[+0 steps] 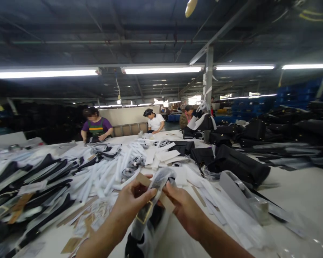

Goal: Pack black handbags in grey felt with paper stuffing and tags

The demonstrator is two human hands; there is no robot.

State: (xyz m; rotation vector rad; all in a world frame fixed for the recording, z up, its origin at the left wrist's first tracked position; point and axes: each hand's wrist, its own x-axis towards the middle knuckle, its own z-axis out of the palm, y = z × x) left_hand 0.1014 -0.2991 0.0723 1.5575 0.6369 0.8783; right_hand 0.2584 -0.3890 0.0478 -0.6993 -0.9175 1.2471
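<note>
Your left hand [131, 197] and right hand [185, 207]: both pinching plastic wrap [164, 175] around a black strap [157, 216], over the table [307, 186]. Gold buckle [144, 214], below your left thumb: hard pulling could snag it, tearing wrap. Slack fingers: strap may slip.
</note>
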